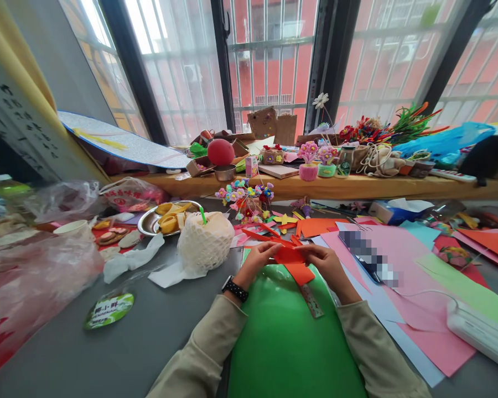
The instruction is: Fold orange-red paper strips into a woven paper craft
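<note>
Between my two hands is a piece of red-orange paper, held above a glossy green mat. My left hand, with a dark watch on its wrist, pinches the paper's left side. At the right side, the fingers of my right hand are closed on the same paper. An orange strip hangs or lies just below it; I cannot tell whether it is joined. Under that strip a patterned ruler-like strip rests on the green mat. Loose red paper strips lie just beyond my hands.
To the left stand a net-wrapped coconut with a green straw and a metal bowl of banana peels. Coloured paper sheets, a phone and a white power strip lie right. Craft flowers stand behind, below a crowded windowsill.
</note>
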